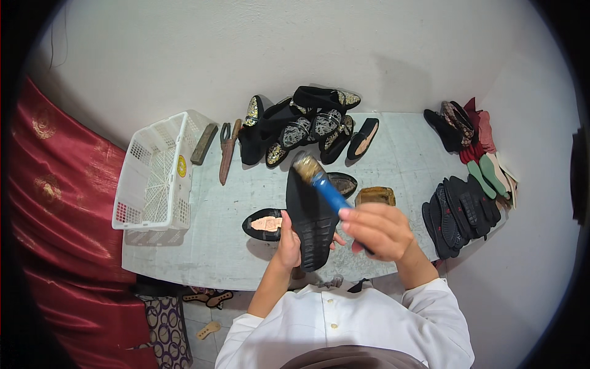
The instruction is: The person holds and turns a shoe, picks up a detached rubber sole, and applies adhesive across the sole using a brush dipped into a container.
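Observation:
In my left hand [289, 247] is a black shoe sole [312, 230], gripped around its edges, with its ribbed end toward me. My right hand [380, 230] is closed on the blue handle of a paintbrush [330, 195]. The bristles lie over the sole's far part; whether they touch it I cannot tell. Just left of the sole, a black shoe [251, 226] lies with a pale underside up. Its mate-like dark shoe [344, 182] is partly hidden behind the brush. A yellowish-brown rectangular container [376, 196] stands beyond my right hand.
A white plastic basket [175, 203] is on the table's left, beside a dark block [204, 144] and scissors [227, 147]. Several black patterned shoes [297, 130] are piled at the back. Stacked black soles [456, 212] and coloured pieces [485, 132] lie right. A red curtain [67, 227] hangs left.

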The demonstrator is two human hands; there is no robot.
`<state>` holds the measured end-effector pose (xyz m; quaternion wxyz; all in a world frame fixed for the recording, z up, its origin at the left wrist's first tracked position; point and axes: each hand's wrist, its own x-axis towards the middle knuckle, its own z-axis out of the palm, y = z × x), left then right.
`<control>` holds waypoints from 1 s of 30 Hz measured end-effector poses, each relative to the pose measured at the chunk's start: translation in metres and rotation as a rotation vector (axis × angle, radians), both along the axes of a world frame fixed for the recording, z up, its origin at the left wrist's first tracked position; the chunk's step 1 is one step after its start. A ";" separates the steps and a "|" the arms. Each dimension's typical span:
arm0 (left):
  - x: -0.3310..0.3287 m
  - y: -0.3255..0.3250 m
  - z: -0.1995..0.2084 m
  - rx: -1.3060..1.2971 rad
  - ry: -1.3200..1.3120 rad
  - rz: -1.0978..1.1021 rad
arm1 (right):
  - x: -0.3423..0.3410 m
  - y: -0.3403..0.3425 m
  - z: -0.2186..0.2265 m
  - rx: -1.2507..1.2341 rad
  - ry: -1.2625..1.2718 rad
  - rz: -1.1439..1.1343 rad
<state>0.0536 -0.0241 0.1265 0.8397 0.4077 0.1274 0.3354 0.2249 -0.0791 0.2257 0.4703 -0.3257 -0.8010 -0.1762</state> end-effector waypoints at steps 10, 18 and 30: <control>-0.002 -0.002 0.002 -0.034 -0.036 0.010 | 0.001 0.003 0.007 0.005 -0.064 0.038; -0.003 0.003 0.002 -0.101 -0.059 0.034 | 0.001 -0.002 0.005 -0.048 -0.024 0.168; -0.005 0.005 -0.003 -0.121 -0.064 -0.017 | 0.005 -0.008 -0.004 -0.185 0.167 0.335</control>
